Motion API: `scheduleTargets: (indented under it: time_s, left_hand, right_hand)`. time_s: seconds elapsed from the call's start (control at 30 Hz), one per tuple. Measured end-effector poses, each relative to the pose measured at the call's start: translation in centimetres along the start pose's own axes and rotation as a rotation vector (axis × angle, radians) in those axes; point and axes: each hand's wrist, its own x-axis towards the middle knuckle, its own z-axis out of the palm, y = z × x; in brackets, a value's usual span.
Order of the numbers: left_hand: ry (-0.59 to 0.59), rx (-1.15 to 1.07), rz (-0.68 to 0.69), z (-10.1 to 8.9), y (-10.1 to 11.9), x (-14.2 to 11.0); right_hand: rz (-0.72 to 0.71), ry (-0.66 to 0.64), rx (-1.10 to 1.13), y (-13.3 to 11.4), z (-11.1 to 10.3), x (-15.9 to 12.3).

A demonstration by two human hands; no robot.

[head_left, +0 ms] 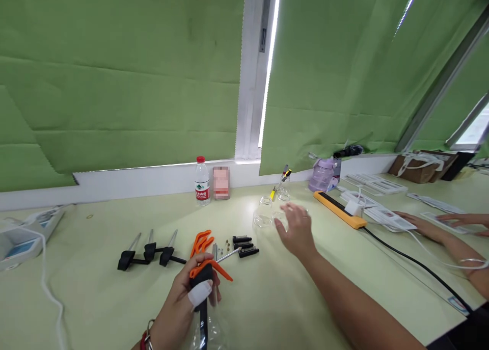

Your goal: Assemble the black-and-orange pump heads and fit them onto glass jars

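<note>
My left hand (187,296) grips a black-and-orange screwdriver handle (204,278) whose metal shaft points right, toward the bit racks; a white bandage wraps one finger. My right hand (296,233) hovers with fingers apart, holding nothing, just in front of two small clear glass jars (264,211). On the table between the hands lie more orange handle pieces (201,240), black bit racks (244,245), metal shafts and small loose screws (223,247). A clear plastic piece (208,334) sits under my left wrist.
Three black-handled tools (148,253) lie left. A water bottle (202,183) and a small box (221,183) stand by the wall. An orange power strip (338,210) with black cable, a purple jug (323,174) and another person's hands (428,226) are right. White device (23,235) far left.
</note>
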Motion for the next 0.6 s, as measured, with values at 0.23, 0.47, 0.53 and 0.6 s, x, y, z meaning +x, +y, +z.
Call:
scheduleTargets:
  time_s: [0.23, 0.47, 0.53, 0.6]
  left_hand:
    - [-0.07, -0.217, -0.021, 0.2, 0.5, 0.2]
    - [-0.116, -0.269, -0.112, -1.4, 0.5, 0.9]
    - [-0.128, -0.272, -0.172, -1.7, 0.2, 1.1]
    - [-0.092, -0.268, -0.223, -1.9, -0.1, 1.3]
  right_hand:
    - [0.492, -0.941, 1.004, -8.4, 0.8, -3.1]
    - [0.851, -1.072, 1.252, -10.0, 1.3, -4.9]
    - [0.894, -1.047, 1.282, -10.1, 1.7, -5.5]
    - [0.849, -1.002, 1.296, -10.0, 2.2, -6.1]
